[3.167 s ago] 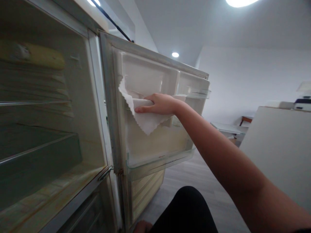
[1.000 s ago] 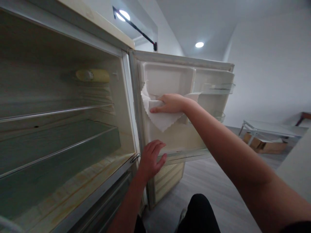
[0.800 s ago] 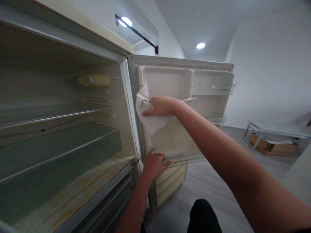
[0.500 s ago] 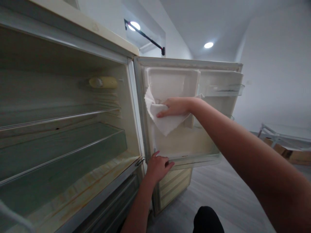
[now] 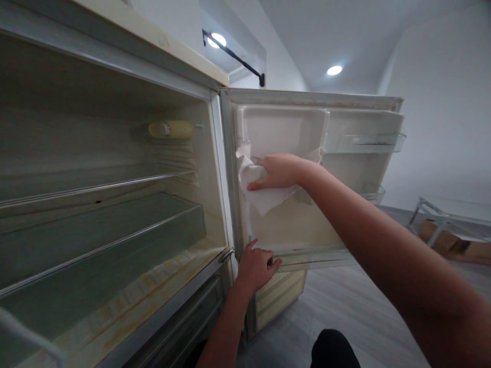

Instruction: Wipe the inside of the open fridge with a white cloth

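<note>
An upper refrigerator door (image 5: 284,227) hangs wide open, its inner side facing me. My right hand (image 5: 278,171) is closed on a white cloth (image 5: 268,201) and presses it against the door's inner panel, below the moulded upper compartment. The cloth's edges fan out around the fingers, and part of it is hidden under the hand. Lower down, near the hinge side, my left hand (image 5: 256,267) grips the rim of the bottom door shelf (image 5: 307,259), with its index finger and thumb sticking out and the other fingers curled over.
To the left is the refrigerator's interior with a glass shelf (image 5: 95,190), a yellowish lamp cover (image 5: 171,130) and a stained floor (image 5: 153,286). A lower door (image 5: 280,299) also stands open. Behind to the right are a metal-framed table (image 5: 452,209) and cardboard boxes (image 5: 441,237).
The view has shifted slightly, so the refrigerator and door appear further right. The cloth is more crumpled and its upper corner has folded over. My left hand keeps its place on the shelf rim.
</note>
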The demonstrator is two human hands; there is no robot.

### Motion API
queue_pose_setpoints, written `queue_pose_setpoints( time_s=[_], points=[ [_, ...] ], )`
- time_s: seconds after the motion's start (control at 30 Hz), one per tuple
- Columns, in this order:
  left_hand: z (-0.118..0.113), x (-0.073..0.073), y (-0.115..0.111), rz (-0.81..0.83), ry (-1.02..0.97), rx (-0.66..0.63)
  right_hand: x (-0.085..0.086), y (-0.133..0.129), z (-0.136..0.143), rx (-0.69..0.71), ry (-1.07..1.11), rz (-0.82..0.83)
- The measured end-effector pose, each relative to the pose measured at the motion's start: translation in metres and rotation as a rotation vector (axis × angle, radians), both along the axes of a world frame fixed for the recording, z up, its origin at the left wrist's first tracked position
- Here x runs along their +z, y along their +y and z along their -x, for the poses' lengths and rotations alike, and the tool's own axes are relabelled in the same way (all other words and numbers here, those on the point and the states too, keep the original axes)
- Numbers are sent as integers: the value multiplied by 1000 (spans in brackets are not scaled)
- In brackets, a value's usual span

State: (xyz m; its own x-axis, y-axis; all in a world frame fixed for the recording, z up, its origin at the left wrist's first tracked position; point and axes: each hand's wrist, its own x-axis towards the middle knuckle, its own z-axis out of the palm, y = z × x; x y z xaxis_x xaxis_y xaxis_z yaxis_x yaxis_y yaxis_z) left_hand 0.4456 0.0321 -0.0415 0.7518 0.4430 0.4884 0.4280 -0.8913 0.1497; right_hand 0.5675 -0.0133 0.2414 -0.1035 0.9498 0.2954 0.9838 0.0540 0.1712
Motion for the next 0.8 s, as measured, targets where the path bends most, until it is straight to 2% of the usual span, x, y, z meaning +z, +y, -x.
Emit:
queue_pose_setpoints(
  time_s=[0.1,0.2,0.43,0.57,0.63,0.8],
  points=[
    [0,-1,0,2,-7,4,-2,13,16,22,-19,-41],
    [1,0,1,-7,-13,-3,-4,16,18,29,-34,-63],
    [8,0,3,-2,-7,-28,3,-13,-17,45,47,76],
    [9,-1,3,-1,-21,-33,4,-30,-37,-71,53,62],
    [9,-1,3,7,-26,-38,3,-34,-40,-114,28,41],
    [13,0,4,30,-30,-31,1,-35,-36,-95,-8,39]
  ],
)
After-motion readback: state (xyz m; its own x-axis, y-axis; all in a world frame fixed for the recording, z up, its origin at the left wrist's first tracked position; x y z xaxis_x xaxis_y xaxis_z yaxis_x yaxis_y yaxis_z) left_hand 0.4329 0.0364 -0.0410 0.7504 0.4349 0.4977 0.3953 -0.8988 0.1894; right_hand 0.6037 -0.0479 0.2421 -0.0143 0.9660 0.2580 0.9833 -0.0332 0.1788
